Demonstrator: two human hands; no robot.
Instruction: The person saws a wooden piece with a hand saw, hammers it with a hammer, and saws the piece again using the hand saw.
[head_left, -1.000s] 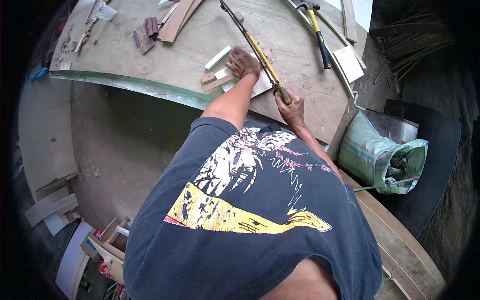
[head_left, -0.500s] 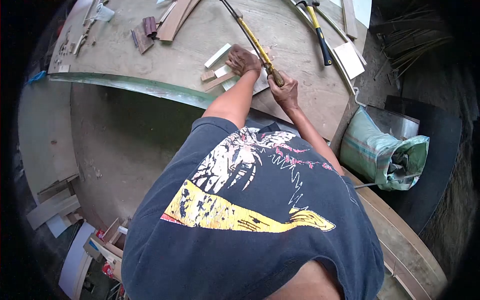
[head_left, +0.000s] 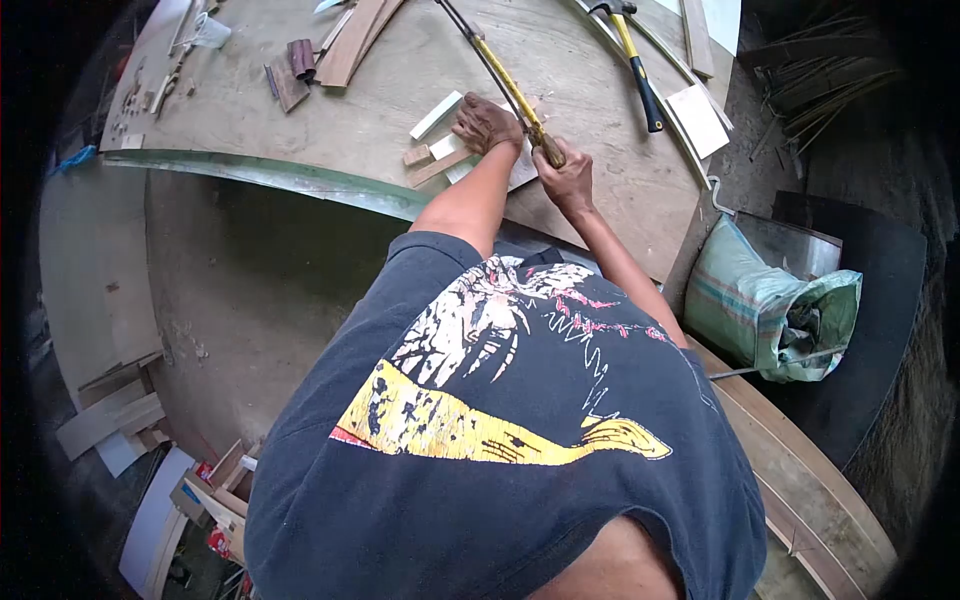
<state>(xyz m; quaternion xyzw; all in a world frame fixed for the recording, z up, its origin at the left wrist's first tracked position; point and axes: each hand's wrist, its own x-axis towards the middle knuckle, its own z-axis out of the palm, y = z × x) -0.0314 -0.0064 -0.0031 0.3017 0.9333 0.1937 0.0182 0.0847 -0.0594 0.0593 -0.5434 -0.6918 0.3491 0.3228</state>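
Observation:
My right hand [head_left: 567, 180] is closed round the handle of a hacksaw [head_left: 492, 62] with a yellow frame, which points away from me and slightly left. My left hand [head_left: 487, 124] is closed and presses down on small wood pieces just left of the saw; its fingertips are hidden. From under that hand a wood strip [head_left: 440, 167] sticks out toward the near edge, with a small wood block [head_left: 416, 155] beside it. A pale wood stick [head_left: 436, 115] lies apart to the left. The saw's contact with the wood is hidden by my hands.
On the plywood table [head_left: 300, 130] lie a hammer [head_left: 640, 75] to the right, a white square piece [head_left: 698, 120], planks [head_left: 355, 45] and a clear plastic cup [head_left: 210, 32]. A green woven sack [head_left: 745, 290] stands right of the table, and wood scraps [head_left: 110, 420] lie lower left.
My right hand and the hacksaw have shifted slightly forward and to the left. My left hand stays in the same place on the wood.

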